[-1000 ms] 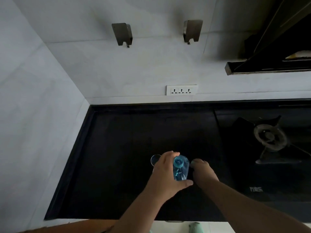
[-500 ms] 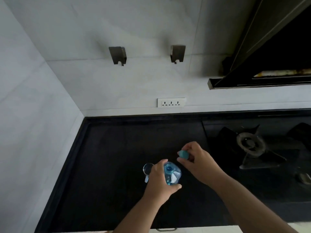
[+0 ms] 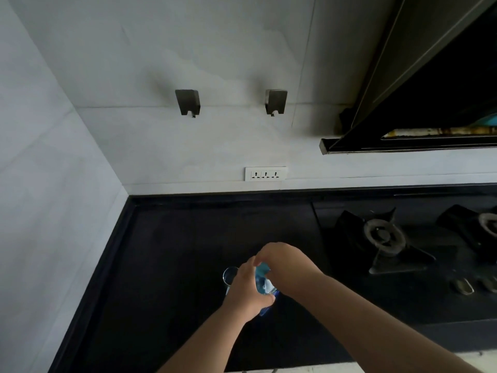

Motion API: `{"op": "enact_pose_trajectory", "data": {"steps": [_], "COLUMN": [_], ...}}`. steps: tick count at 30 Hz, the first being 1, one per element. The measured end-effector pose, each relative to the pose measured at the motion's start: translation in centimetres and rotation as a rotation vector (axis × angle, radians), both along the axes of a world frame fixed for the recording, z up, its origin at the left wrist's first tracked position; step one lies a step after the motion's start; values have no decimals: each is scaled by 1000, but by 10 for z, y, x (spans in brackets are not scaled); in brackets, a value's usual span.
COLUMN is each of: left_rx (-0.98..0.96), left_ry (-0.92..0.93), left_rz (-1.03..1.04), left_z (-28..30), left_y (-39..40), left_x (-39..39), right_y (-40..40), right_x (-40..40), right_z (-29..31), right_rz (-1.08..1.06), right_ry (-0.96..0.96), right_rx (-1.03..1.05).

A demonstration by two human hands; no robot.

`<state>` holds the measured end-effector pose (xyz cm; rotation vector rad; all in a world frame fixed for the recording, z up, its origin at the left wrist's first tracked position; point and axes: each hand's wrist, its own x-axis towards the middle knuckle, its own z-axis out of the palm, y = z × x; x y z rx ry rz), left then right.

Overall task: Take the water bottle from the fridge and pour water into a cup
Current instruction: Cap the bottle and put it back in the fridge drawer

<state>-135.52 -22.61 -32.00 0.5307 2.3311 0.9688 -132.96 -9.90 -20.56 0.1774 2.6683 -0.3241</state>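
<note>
A clear plastic water bottle [image 3: 265,286] with a blue tint stands on the black countertop [image 3: 174,251]. My left hand [image 3: 246,290] is wrapped around its body. My right hand [image 3: 285,261] sits on top of the bottle, fingers pinched over the blue cap [image 3: 262,268] at the mouth. Whether the cap is screwed on is hidden by my fingers. A small clear glass cup [image 3: 229,274] stands just left of the bottle, partly behind my left hand.
A gas stove with a burner [image 3: 384,236] and knobs [image 3: 462,286] lies to the right, under a range hood [image 3: 403,145]. The white wall behind carries a socket strip [image 3: 265,173] and two metal hooks [image 3: 188,102]. A white wall closes the left side.
Half a second ago my right hand held the blue cap away from the open bottle. It has since come back over the bottle's mouth. My left hand has kept its grip.
</note>
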Motion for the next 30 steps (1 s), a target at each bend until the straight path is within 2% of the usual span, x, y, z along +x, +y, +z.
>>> {"op": "enact_pose_trajectory", "data": {"steps": [4, 8, 12, 16, 20, 24, 27, 30], "left_rx": [-1, -7, -11, 11, 47, 26, 62, 89], "left_ry": [-3, 10, 5, 14, 13, 26, 14, 13], "left_rz": [-7, -7, 1, -7, -10, -17, -22, -2], "left_z": [-5, -9, -13, -17, -19, -23, -26, -46], "left_y": [0, 1, 1, 1, 2, 1, 1, 5], "left_x": [-2, -1, -2, -3, -4, -4, -5, -9], "right_y": [-2, -3, 1, 2, -2, -1, 4, -3], "right_x": [-10, -15, -8, -7, -5, 5, 11, 16], "right_z": [4, 6, 8, 12, 6, -2, -7, -9], "right_rz": [150, 156, 256, 204, 24, 80, 49, 42], "right_ry": [-39, -94, -14, 23, 43, -45, 68, 61], "right_rx": [130, 161, 148, 141, 219, 348, 228, 150]}}
